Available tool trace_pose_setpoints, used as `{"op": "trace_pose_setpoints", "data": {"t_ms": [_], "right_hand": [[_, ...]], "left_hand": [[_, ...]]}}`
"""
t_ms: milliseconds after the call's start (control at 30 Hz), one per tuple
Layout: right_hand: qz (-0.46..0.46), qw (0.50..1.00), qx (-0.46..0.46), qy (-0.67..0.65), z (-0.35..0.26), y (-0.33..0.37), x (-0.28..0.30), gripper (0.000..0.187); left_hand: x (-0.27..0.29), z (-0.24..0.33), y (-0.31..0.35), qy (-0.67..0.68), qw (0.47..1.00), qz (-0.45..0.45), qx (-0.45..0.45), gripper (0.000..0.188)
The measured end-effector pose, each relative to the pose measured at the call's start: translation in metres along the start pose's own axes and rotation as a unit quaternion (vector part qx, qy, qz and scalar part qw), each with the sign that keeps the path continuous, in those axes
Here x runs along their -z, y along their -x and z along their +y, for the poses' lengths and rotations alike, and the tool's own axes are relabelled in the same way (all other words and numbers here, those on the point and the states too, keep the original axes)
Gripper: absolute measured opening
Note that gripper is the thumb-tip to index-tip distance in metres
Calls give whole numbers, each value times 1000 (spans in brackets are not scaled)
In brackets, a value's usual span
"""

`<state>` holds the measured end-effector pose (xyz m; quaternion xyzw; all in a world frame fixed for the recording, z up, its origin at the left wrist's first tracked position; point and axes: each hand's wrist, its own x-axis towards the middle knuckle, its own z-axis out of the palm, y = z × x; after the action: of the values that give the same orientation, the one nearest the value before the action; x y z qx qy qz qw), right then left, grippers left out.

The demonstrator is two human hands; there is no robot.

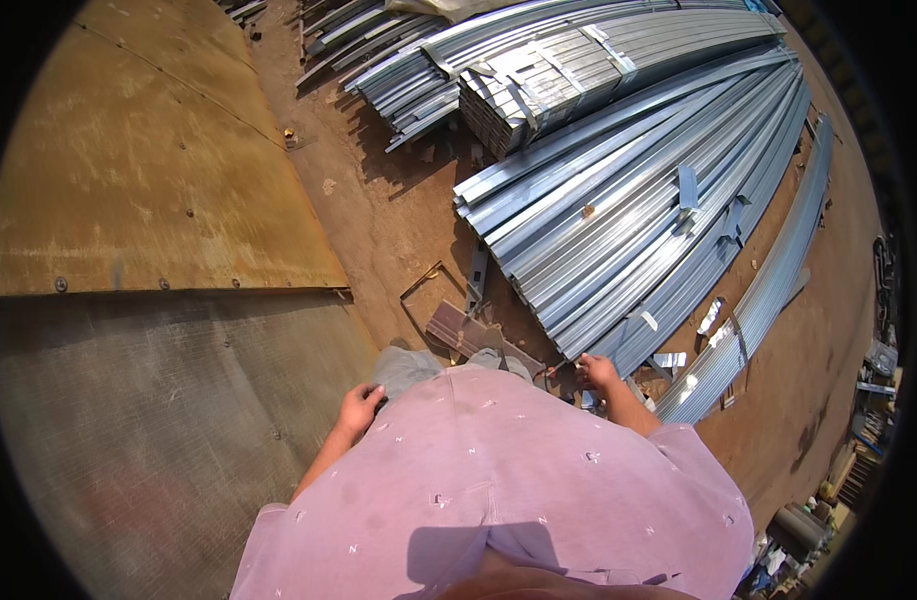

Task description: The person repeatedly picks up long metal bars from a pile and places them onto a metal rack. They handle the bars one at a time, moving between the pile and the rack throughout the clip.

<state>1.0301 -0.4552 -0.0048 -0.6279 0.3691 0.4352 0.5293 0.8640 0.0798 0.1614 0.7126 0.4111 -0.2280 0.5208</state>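
Observation:
My left hand (362,405) hangs beside my grey trouser leg (406,369), its fingers loosely curled with a small gap, and nothing shows in it. My right hand (596,371) is closed in front of my right side, close to the near ends of a spread of long silvery metal channels (598,235). A small orange-red thing (551,372) shows just left of that hand. Whether my fingers hold it or something else is too small to tell. By my feet lies a flat reddish-brown piece (458,328), partly hidden by my shirt and legs.
A strapped bundle of square metal tubes (548,85) lies beyond the channels. To the right runs a narrow stack of channels (743,330) on brown ground. A large rusty metal sheet (158,160) and a greyish panel (168,400) fill the left. Clutter (803,530) stands at lower right.

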Motion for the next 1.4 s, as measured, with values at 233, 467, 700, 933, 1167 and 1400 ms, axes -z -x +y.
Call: {"op": "trace_pose_setpoints", "data": {"t_ms": [233,467,700,933,1167,1400], "right_hand": [[62,996,-64,-22,-6,-4,-27,35],[139,988,12,-61,-78,-37,-143,39],[112,974,56,188,-201,-55,-338,40],[-36,983,55,-174,-383,-23,-430,29],[72,997,-1,12,-497,-123,-466,27],[21,993,-33,109,-634,-225,-521,42]], "left_hand": [[59,36,-120,-114,989,-54,-72,48],[152,118,-305,-291,934,-151,-143,61],[273,233,-517,-531,824,-154,-126,71],[389,325,-616,-365,921,-45,-128,67],[429,304,-673,-304,944,-114,-60,69],[518,329,-722,-293,951,-98,10,66]]}}
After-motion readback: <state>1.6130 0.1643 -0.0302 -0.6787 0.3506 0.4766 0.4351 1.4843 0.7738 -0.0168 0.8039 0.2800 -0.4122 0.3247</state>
